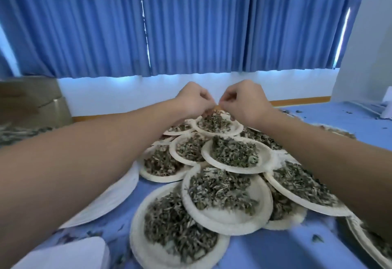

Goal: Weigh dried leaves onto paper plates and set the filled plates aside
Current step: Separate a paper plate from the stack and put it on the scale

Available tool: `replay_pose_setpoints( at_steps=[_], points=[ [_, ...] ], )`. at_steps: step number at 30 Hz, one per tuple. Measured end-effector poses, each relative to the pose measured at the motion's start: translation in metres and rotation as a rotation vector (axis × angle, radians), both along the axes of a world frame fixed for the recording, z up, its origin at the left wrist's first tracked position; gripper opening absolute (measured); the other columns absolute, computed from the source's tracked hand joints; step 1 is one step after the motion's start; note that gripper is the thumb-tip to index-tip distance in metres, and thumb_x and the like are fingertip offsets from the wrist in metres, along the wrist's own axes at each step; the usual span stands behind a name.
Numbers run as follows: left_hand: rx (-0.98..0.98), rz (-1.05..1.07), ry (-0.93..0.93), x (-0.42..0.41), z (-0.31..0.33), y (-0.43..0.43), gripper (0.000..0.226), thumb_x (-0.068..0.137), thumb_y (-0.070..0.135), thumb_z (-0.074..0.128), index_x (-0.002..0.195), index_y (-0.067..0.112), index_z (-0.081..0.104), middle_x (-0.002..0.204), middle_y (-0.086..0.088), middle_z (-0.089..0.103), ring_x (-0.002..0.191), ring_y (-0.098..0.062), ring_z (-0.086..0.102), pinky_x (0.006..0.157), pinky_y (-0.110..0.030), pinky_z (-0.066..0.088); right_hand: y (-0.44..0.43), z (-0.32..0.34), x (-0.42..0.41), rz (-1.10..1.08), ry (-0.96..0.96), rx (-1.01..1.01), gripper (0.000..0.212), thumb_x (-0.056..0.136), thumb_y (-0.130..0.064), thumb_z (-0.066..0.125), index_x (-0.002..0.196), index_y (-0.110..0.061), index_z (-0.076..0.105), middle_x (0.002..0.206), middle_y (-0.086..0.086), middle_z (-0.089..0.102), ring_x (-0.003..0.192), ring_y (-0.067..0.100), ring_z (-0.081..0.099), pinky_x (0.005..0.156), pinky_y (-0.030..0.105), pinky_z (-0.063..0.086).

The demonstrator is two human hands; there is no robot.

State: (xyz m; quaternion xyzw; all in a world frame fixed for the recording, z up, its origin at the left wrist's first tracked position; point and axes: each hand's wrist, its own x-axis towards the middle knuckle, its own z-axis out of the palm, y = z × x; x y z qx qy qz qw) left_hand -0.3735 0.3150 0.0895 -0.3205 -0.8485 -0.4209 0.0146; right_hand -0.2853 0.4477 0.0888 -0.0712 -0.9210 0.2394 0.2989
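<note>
The curled fingertips of the left hand (196, 99) and right hand (244, 101) meet above the farthest round white paper plate of dried green leaves (216, 123). Whether they pinch anything is too small to tell. The picture's edge cuts off another leaf-filled paper plate (358, 237) at the bottom right corner, and the brown cardboard box (31, 101) at far left is blurred.

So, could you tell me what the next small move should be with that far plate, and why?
Probably let go and draw both hands back: the left hand and right hand seem to pinch the far plate at its back rim, and it already rests, full of dried leaves, on other filled plates.
</note>
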Motion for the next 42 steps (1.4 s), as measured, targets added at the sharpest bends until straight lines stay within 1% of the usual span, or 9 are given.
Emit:
replay_pose_setpoints(
  at_steps=[4,10,15,18,21,23,27,33,42],
  points=[
    [-0.115,0.004,0.033,0.018,0.018,-0.094,0.012,0.085,-0.003,0.058,0.089,-0.004,0.070,0.080,-0.020,0.073,0.062,-0.020,0.058,0.054,-0.026,0.044,-0.090,0.019,-0.005,0.161,0.021,0.010,0.011,0.087,-0.009,0.068,0.082,-0.009,0.077,0.065,0.003,0.067,0.064,0.018,0.063,0.065,0.027,0.050],
    [-0.192,0.092,0.061,0.038,0.026,-0.228,0.015,0.084,-0.005,0.060,0.080,0.002,0.072,0.073,-0.011,0.071,0.050,-0.007,0.057,0.047,-0.013,0.041,-0.207,0.029,-0.002,0.404,-0.010,0.070,0.017,0.086,-0.004,0.060,0.079,-0.008,0.075,0.069,0.007,0.072,0.049,0.017,0.063,0.054,0.029,0.054],
    [-0.360,0.086,0.159,0.046,-0.012,-0.296,0.009,0.087,0.020,0.075,0.079,0.016,0.072,0.073,0.003,0.069,0.067,-0.007,0.057,0.064,-0.022,0.045,-0.259,0.001,0.004,0.534,-0.207,0.261,0.015,0.087,-0.011,0.063,0.078,-0.014,0.075,0.069,0.004,0.071,0.055,0.014,0.061,0.065,0.033,0.055],
    [-0.412,0.015,0.168,0.050,-0.034,-0.313,0.014,0.095,0.030,0.068,0.086,0.025,0.078,0.060,0.024,0.060,0.059,0.006,0.054,0.057,-0.009,0.035,-0.264,-0.013,0.002,0.545,-0.353,0.486,0.021,0.096,-0.024,0.060,0.089,-0.017,0.078,0.087,0.006,0.073,0.083,0.024,0.064,0.083,0.045,0.053],
    [-0.366,-0.059,0.179,0.050,-0.040,-0.319,0.032,0.098,0.035,0.063,0.067,0.036,0.070,0.051,0.020,0.056,0.051,-0.005,0.045,0.054,-0.021,0.035,-0.256,-0.015,0.003,0.563,-0.383,0.518,0.026,0.100,-0.036,0.060,0.094,-0.021,0.080,0.090,0.001,0.073,0.087,0.021,0.064,0.083,0.041,0.051],
    [-0.363,-0.102,0.194,0.050,-0.040,-0.323,0.020,0.095,0.038,0.067,0.078,0.034,0.078,0.066,0.020,0.068,0.061,-0.005,0.058,0.063,-0.025,0.047,-0.247,-0.016,0.003,0.604,-0.361,0.498,0.026,0.098,-0.042,0.062,0.092,-0.025,0.080,0.087,-0.010,0.071,0.080,0.005,0.060,0.074,0.028,0.046],
    [-0.409,-0.150,0.300,0.053,-0.038,-0.330,0.017,0.094,0.033,0.070,0.105,0.026,0.081,0.099,0.013,0.076,0.090,-0.007,0.067,0.087,-0.039,0.052,-0.237,-0.019,0.005,0.666,-0.334,0.487,0.016,0.094,-0.043,0.067,0.095,-0.034,0.080,0.086,-0.023,0.062,0.080,-0.005,0.054,0.076,0.026,0.041],
    [-0.427,-0.192,0.311,0.052,-0.036,-0.331,0.017,0.095,0.028,0.068,0.109,0.025,0.079,0.104,0.015,0.072,0.095,-0.008,0.065,0.092,-0.040,0.049,-0.236,-0.019,0.012,0.686,-0.289,0.633,0.019,0.098,-0.044,0.062,0.106,-0.036,0.078,0.088,-0.024,0.056,0.087,0.007,0.052,0.084,0.038,0.049],
    [-0.413,-0.206,0.308,0.053,-0.036,-0.332,0.019,0.096,0.026,0.069,0.110,0.022,0.079,0.108,0.011,0.074,0.096,-0.006,0.066,0.092,-0.036,0.050,-0.249,-0.013,0.027,0.629,-0.275,1.013,0.036,0.108,-0.040,0.039,0.102,-0.024,0.071,0.096,-0.009,0.051,0.085,0.020,0.057,0.074,0.040,0.049]
  ],
)
